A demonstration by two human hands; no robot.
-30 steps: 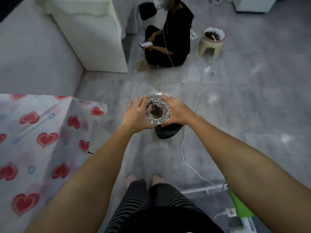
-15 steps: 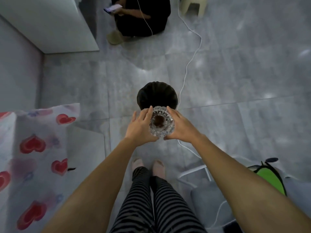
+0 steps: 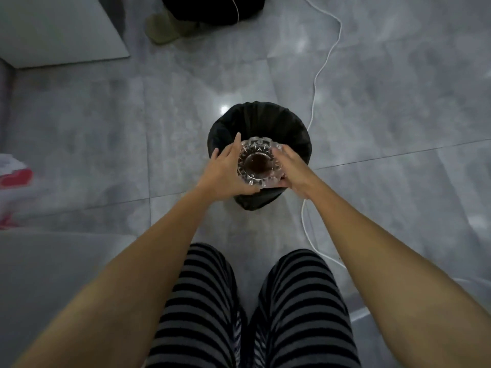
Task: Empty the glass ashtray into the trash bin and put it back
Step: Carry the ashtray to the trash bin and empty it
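The glass ashtray (image 3: 259, 163) now sits over the trash bin (image 3: 295, 134); your left hand (image 3: 225, 173) and right hand (image 3: 293, 168) clasp its sides, upright.

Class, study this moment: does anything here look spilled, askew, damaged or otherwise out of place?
Nothing looks spilled or damaged. The glass ashtray sits upright between the left hand and right hand above the black-lined trash bin, dark residue inside. One oddity: a white cable trails loose across the floor beside the bin.
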